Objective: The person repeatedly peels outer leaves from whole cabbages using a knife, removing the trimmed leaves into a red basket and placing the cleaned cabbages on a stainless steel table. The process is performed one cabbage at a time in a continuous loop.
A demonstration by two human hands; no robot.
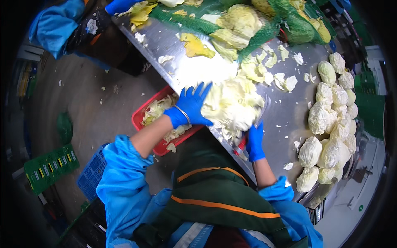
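Observation:
A heap of loose, pale cabbage leaves (234, 102) lies near the front edge of a steel table (279, 133). My left hand (192, 107), in a blue glove with a metal bangle at the wrist, spreads its fingers against the heap's left side. On the heap's right, my right hand (256, 141), also gloved, is closed around a red-handled knife (263, 108) whose curved blade points away from me. Below the table edge, a red plastic tub (159, 148) holds cabbage leaves, partly hidden by my left arm.
Trimmed cabbage heads (319, 117) are piled along the table's right side. A green mesh sack (301, 29) with untrimmed cabbages (238, 21) lies at the far side. A co-worker's gloved hand (119, 6) is at the upper left. Blue (93, 173) and green crates (51, 169) stand left.

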